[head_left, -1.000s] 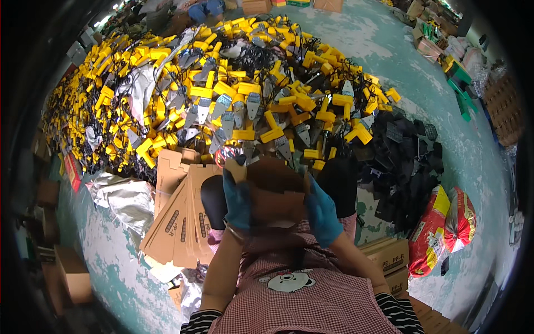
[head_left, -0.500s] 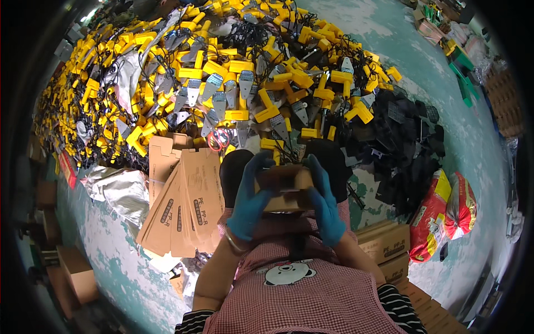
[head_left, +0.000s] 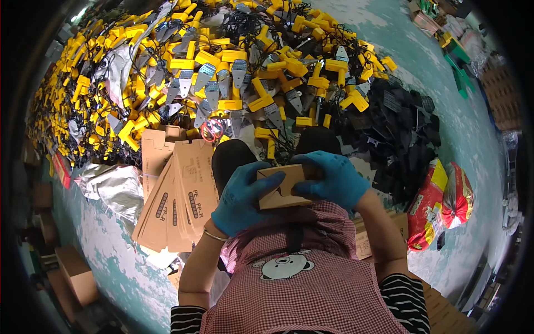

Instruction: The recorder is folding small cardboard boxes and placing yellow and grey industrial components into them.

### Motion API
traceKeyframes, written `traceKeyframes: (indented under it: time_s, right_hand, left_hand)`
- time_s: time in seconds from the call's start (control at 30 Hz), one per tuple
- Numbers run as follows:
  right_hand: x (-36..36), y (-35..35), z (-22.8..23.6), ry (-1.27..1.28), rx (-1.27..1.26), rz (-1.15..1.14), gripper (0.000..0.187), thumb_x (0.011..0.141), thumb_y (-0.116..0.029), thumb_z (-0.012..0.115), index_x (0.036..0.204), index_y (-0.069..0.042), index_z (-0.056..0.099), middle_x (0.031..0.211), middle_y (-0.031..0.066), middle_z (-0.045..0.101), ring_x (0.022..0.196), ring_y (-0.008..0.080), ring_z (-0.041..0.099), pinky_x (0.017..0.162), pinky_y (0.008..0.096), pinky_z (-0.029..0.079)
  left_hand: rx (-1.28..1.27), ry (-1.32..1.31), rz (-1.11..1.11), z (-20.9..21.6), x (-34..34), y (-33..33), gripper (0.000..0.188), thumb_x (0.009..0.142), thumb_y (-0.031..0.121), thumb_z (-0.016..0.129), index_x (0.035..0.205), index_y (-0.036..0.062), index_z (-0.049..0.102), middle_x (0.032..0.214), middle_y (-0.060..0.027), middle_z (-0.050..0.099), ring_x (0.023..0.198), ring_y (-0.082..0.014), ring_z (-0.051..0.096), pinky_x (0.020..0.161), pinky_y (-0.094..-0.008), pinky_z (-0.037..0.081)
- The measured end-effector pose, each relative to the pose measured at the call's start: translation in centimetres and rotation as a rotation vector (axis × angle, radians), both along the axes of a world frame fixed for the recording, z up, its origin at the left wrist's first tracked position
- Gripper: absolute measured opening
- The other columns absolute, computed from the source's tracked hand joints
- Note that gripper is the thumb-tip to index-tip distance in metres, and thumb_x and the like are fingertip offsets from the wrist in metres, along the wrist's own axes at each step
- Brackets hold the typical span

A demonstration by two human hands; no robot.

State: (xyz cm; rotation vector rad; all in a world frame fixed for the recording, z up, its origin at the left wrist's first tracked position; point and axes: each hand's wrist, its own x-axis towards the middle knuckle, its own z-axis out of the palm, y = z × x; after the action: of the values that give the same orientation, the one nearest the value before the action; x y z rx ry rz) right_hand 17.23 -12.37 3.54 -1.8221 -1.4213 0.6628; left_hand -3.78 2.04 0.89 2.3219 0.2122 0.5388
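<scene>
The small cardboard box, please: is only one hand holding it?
No, the left hand and the right hand, both in blue gloves, grip the small cardboard box from either side.

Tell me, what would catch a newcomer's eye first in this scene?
The huge heap of yellow and grey tools on the floor ahead, filling the upper half of the view. Next, the two blue-gloved hands in the middle: the left hand and the right hand grip a small brown carton between them, over a checked apron. A stack of flat cartons lies to the left, and a black pile to the right.
</scene>
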Motion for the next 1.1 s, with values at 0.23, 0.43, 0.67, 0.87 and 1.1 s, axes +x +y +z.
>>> traceKeyframes:
  time_s: [0.23,0.43,0.67,0.87,1.1]
  right_hand:
    - [-0.8,1.5,-0.6,-0.326,-0.213,-0.012,0.049,0.078,-0.038,0.078,0.112,-0.005,0.066,0.101,0.016,0.069,0.092,0.0335,0.067,0.081,0.0413,0.055]
    - [1.0,-0.2,2.5,0.44,-0.048,0.113,0.047,0.091,-0.024,0.066,0.131,-0.001,0.059,0.121,0.0161,0.068,0.108,0.0248,0.067,0.094,0.033,0.051]
    - [14.1,-8.3,-10.2,0.756,0.575,-1.046,0.031,0.097,-0.016,0.062,0.123,0.001,0.065,0.116,0.0088,0.069,0.102,0.0155,0.065,0.093,0.0285,0.051]
    - [19.6,-13.9,-32.2,1.004,0.227,-1.464,0.027,0.093,-0.013,0.058,0.115,-0.003,0.069,0.106,0.0117,0.072,0.092,0.0262,0.071,0.082,0.0348,0.057]
    - [25.1,-11.2,-43.3,-0.369,-0.295,-1.204,0.041,0.088,-0.017,0.057,0.128,-0.012,0.062,0.132,0.0171,0.061,0.114,0.037,0.061,0.099,0.0446,0.047]
  left_hand:
    - [0.095,-0.033,0.067,-0.3,0.1,0.1,0.096,0.058,0.038,0.092,0.136,0.0012,0.051,0.13,-0.0172,0.056,0.118,-0.0361,0.056,0.1,-0.0439,0.047]
    - [-0.025,-0.08,0.174,-0.4,-2.1,1.5,0.095,0.058,0.033,0.092,0.137,0.0026,0.049,0.129,-0.0155,0.058,0.122,-0.033,0.055,0.105,-0.0424,0.043]
    - [-1.177,-0.807,0.754,2.3,-12.4,7.1,0.067,0.099,0.048,0.051,0.15,0.008,0.037,0.15,-0.0129,0.043,0.135,-0.0298,0.042,0.115,-0.049,0.032]
    - [-1.253,-0.49,0.425,-4.7,-16.8,5.9,0.065,0.101,0.051,0.04,0.154,0.015,0.031,0.156,-0.0115,0.036,0.141,-0.0321,0.035,0.118,-0.0523,0.025]
    - [0.158,0.34,1.117,-2.3,-15.3,6.2,0.063,0.102,0.043,0.049,0.149,0.0025,0.036,0.152,-0.0179,0.038,0.138,-0.0329,0.041,0.113,-0.0454,0.033]
